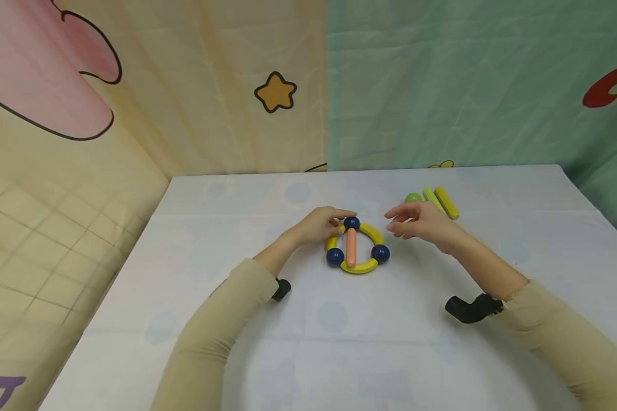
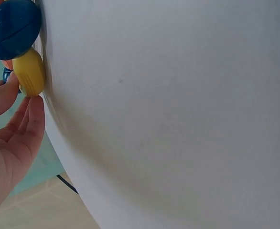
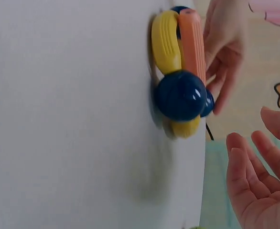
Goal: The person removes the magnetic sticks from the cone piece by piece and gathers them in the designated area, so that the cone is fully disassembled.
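A ring of yellow curved rods [image 1: 372,233] joined by dark blue balls [image 1: 380,253] lies on the white table [image 1: 298,337]. An orange straight rod [image 1: 351,249] lies across it, from the far ball [image 1: 352,223] to the near yellow rod. My left hand [image 1: 320,226] grips the ring at its far left, thumb and fingers around the left yellow rod [image 2: 31,74], with one finger reaching along the far ball. To the right of the ring, my right hand [image 1: 423,221] hovers with loosely bent fingers, holding nothing.
Behind my right hand lie a green ball [image 1: 413,197], a light green rod [image 1: 432,198] and a yellow straight rod [image 1: 447,202]. A printed curtain [image 1: 226,131] hangs along the table's far edge. Each wrist wears a black device [image 1: 473,309].
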Demonstrator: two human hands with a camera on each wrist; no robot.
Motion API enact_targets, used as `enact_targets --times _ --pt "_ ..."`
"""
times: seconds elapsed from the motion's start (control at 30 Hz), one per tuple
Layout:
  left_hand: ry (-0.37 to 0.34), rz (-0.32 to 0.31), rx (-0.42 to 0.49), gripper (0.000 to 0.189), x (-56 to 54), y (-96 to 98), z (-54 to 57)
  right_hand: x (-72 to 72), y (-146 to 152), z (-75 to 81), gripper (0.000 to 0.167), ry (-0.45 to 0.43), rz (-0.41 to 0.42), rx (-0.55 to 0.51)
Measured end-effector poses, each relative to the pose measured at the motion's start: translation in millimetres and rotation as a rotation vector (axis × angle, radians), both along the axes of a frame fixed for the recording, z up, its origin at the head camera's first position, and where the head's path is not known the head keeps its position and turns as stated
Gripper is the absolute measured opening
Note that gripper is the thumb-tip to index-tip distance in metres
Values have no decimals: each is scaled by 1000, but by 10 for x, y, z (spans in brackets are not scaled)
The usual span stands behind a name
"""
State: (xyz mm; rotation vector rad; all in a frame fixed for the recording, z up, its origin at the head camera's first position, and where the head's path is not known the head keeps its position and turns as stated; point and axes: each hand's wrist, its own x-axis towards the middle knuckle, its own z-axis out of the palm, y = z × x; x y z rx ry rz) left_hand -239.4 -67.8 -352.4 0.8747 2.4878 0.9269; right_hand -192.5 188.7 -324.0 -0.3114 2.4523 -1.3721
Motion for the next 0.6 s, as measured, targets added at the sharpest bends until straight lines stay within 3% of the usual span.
enact_targets --times 0.13,0.37,0.6 --pt "5 0 -5 46 -23 17 -10 -12 -209 -54 41 -59 30 -60" --pt "23 3 12 46 -40 13 -56 -83 -468 -128 40 -243 -77 -101" --pt "46 6 23 45 -68 14 -81 -151 -567 -124 34 -292 -123 -95"
